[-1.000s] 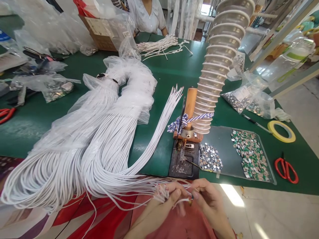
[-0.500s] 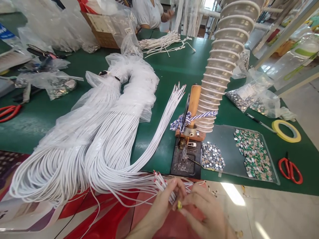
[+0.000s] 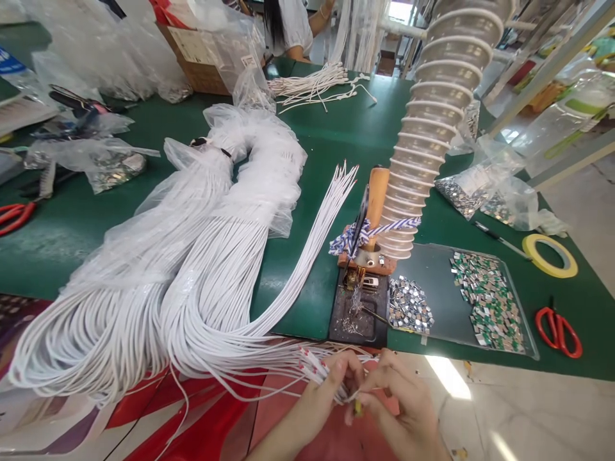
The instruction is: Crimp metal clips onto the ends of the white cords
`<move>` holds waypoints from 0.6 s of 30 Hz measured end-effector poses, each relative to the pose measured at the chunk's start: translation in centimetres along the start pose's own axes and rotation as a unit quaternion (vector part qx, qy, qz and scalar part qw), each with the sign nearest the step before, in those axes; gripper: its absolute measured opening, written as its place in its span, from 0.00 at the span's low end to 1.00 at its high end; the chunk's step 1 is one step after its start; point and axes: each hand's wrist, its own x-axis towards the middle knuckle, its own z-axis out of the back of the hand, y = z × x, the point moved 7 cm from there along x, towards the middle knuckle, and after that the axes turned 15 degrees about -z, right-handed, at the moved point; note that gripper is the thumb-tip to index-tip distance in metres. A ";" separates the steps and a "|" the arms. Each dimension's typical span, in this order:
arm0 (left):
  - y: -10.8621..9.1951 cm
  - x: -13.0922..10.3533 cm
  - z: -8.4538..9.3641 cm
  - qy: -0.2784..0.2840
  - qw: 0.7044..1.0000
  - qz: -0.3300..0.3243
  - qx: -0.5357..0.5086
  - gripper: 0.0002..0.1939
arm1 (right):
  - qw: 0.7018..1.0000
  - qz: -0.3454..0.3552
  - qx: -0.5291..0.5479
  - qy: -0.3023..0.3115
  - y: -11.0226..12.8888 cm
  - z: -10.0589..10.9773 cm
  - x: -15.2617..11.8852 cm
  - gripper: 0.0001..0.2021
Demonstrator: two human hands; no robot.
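At the table's front edge my left hand (image 3: 327, 387) is closed round a bunch of white cables (image 3: 310, 363) whose cut ends show red tips. My right hand (image 3: 401, 400) meets it from the right, thumb and fingers pinching what looks like one thin white cable end. A small yellow piece (image 3: 358, 407) shows at the fingertips between both hands; its kind is unclear. Beyond my hands stands a soldering stand with a black base (image 3: 358, 320) and a wooden handle (image 3: 377, 198) tied with blue-and-white cord. Small metal connectors (image 3: 410, 304) lie beside it.
Big loops of white cable (image 3: 211, 275), partly wrapped in plastic, cover the left. A ribbed clear hose (image 3: 427, 128) rises behind the stand. On the right are a tray (image 3: 444, 272) of green-and-silver parts, red-handled scissors (image 3: 558, 330) and yellow tape (image 3: 550, 255). A person (image 3: 295, 29) sits opposite.
Both hands have moved slightly right, and the yellow piece has shifted right and down with them. A thin white cable now shows between the fingertips. The person opposite has shifted with a raised arm.
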 end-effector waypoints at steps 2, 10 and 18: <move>-0.3 0.1 -0.3 0.024 1.000 -0.006 0.009 0.33 | 0.999 -0.017 0.027 -0.033 -0.1 0.8 0.0 0.07; -1.2 0.2 -0.9 0.065 0.996 0.008 0.059 0.29 | 0.996 -0.051 0.049 -0.045 -0.7 0.9 0.7 0.08; -2.1 -0.4 0.2 0.065 0.992 0.025 0.109 0.32 | 0.998 0.007 0.070 0.005 0.7 0.4 1.1 0.04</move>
